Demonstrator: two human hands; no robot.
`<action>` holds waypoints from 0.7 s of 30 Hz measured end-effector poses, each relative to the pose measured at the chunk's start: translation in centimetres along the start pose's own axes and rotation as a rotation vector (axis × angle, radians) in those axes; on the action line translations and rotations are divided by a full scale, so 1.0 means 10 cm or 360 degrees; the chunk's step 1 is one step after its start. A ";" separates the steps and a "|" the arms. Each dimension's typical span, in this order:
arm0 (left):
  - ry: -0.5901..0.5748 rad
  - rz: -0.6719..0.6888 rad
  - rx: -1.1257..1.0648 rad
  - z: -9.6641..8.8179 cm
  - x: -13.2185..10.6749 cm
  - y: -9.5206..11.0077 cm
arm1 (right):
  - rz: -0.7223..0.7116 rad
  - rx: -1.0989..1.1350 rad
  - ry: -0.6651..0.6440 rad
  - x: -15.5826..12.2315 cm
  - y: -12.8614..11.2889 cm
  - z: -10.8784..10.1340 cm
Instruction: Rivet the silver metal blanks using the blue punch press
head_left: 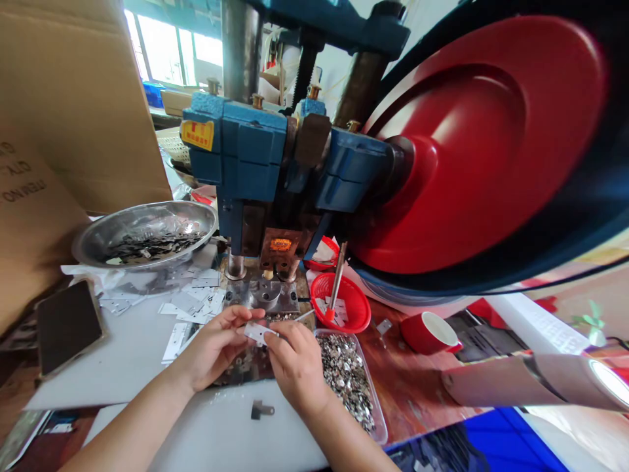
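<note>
Pinching the same pale plate [256,333], left hand [215,349] and right hand [297,364] face inward.

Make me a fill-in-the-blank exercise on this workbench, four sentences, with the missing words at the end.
1. The left hand and right hand hold a pale metal plate in front of the ____ press.
2. The large wheel on the press has a face coloured ____.
3. The red mug is ____ on the inside.
4. In the picture, the round metal bowl stands to the ____ of the press.

Missing words: blue; red; white; left.
</note>
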State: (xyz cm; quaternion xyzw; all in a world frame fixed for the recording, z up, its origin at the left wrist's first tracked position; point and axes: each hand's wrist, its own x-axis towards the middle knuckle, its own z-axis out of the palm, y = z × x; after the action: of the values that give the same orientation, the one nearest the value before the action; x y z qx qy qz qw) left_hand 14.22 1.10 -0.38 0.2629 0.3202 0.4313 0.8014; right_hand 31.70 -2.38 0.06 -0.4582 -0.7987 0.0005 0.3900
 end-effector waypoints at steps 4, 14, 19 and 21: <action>0.0059 0.0025 0.0042 -0.02 0.00 -0.01 | -0.0190 -0.0177 0.0051 -0.02 0.11 -0.07; 0.0452 0.0501 0.1451 0.07 0.25 0.10 | 0.0327 0.0172 -0.0036 0.24 0.34 0.18; 0.0597 0.1010 0.2033 0.03 0.69 0.20 | 0.0571 0.0208 0.0077 0.52 0.53 0.34; 0.0616 0.1029 0.2049 -0.01 0.83 0.21 | 0.0636 0.0244 0.0088 0.59 0.61 0.41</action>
State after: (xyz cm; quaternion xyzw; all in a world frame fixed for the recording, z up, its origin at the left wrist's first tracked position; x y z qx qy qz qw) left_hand 16.52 9.24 -1.36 0.6808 0.5516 0.4112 0.2514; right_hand 31.96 6.88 -1.31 -0.5762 -0.6786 0.1260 0.4377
